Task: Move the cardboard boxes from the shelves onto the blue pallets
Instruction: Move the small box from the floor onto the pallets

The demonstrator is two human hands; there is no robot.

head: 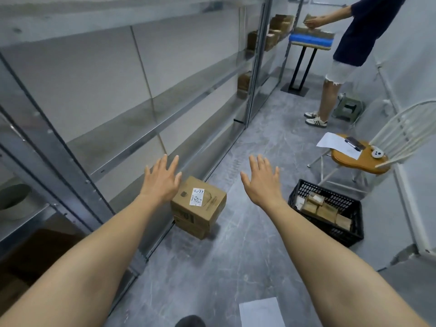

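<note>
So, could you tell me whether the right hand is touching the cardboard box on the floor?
Apart. The head view shows bare floor between the open right hand and the cardboard box.

A black crate sits on the grey floor at right, with brown packets inside. Just behind it stands a chair with a wooden seat and a white spindle back. On the seat lie a paper, a dark phone on top of the paper, and a small white device beside them. Farther back a person in a dark top, white shorts and trainers stands with arms stretched left, near a black stand. A grey-green stool is behind their legs. A white sheet lies on the floor at the bottom edge, near a dark shoe. A pale bowl shows dimly at far left.
</note>
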